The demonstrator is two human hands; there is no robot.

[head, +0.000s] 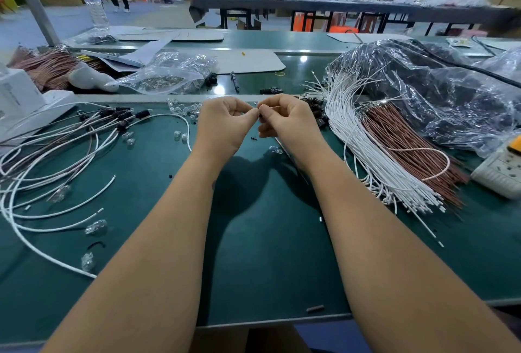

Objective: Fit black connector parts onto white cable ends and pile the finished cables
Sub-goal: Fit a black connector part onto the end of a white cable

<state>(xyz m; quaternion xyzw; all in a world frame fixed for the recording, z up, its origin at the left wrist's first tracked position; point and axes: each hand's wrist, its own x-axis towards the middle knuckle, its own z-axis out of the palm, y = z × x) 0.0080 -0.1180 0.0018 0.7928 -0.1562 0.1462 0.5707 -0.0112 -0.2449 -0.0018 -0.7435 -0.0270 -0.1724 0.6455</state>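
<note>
step: you're mating a black connector part (261, 117) to a cable end, mid-fit
left hand (225, 121): fingers curled, pinching a piece too small to identify
right hand (284, 120): fingertips pinch the part
finished cables (64, 149): piled on your left
white cable bundle (366, 149): on your right
next: probably push home, then drop it on the left pile

Single head-mounted wide-angle view — looked forward and down over the green table (253, 240), close above both forearms, hands at frame centre; the hall's far benches filled the top edge. No second view to overlap.
</note>
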